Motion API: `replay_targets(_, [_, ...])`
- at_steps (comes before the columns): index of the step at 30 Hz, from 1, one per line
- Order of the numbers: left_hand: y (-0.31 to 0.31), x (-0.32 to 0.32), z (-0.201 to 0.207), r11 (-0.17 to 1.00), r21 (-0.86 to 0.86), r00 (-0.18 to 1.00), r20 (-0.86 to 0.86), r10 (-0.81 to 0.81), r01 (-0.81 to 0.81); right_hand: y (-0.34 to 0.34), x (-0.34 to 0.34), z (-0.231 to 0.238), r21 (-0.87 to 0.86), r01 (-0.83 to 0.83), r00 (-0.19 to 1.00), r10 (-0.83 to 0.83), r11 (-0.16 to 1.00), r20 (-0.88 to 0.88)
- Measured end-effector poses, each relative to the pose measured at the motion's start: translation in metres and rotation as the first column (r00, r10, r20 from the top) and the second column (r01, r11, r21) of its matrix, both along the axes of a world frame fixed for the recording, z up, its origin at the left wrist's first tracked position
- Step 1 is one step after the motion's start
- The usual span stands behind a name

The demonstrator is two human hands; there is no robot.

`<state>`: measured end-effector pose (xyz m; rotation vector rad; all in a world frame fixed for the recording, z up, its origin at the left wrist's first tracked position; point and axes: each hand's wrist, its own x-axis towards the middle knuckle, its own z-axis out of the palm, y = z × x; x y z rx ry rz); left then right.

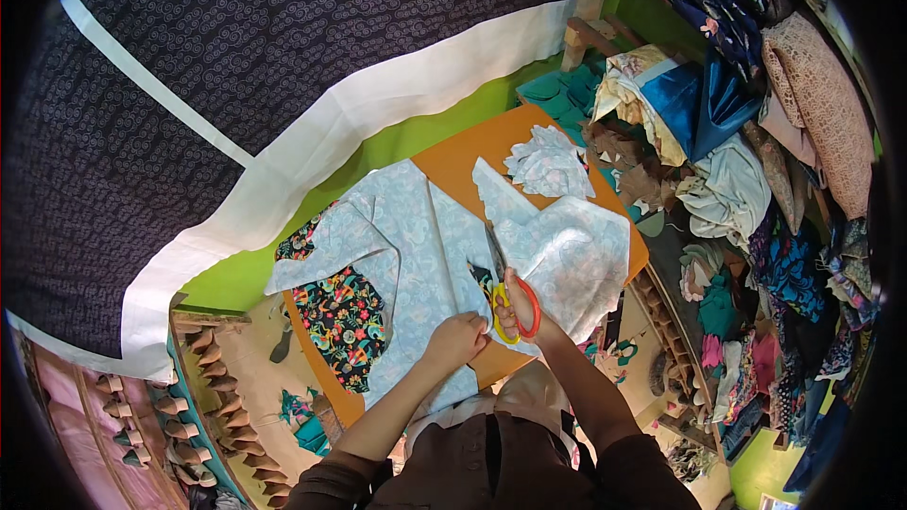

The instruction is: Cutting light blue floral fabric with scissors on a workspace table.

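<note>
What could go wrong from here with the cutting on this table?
The bare left hand sits close beside the scissors with red and yellow handles, so a finger might get nicked if it strays toward the blades.

The pale blue patterned fabric is folded over at its left; a shifted fold could get cut by mistake.

Its left corner overhangs the flat orange tabletop and might drag it askew.

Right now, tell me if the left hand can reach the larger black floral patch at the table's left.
Probably yes: only pale cloth lies between the left hand and the floral patch; the scissors sit clear, in the right hand.
</note>
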<state>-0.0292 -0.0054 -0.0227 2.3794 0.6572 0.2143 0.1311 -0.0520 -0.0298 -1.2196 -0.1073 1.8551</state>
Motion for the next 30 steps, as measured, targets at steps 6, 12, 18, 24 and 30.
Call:
replay_targets(6, [-0.012,-0.012,-0.010,0.996,-0.078,0.996,0.070,0.051,-0.045,0.001,0.015,0.004,0.088,0.104,0.989,-0.094,0.991,-0.115])
replay_targets(12, [-0.009,-0.018,-0.005,0.860,-0.323,0.888,0.104,0.448,-0.396,-0.023,0.038,0.011,0.142,0.008,0.999,-0.015,0.990,0.049])
replay_targets(18, [0.009,-0.020,-0.015,0.769,-0.259,0.780,0.083,0.620,-0.584,-0.050,0.050,0.018,0.157,0.049,0.986,-0.073,0.986,0.147])
replay_targets(24, [0.003,-0.011,-0.015,0.820,-0.073,0.821,0.030,0.570,-0.567,-0.064,0.070,0.014,0.117,0.090,0.988,-0.103,0.989,0.116])
replay_targets(30, [-0.014,0.009,-0.018,0.696,0.411,0.776,0.050,0.628,-0.589,-0.061,0.100,0.001,0.042,0.034,0.997,-0.037,0.999,0.068])
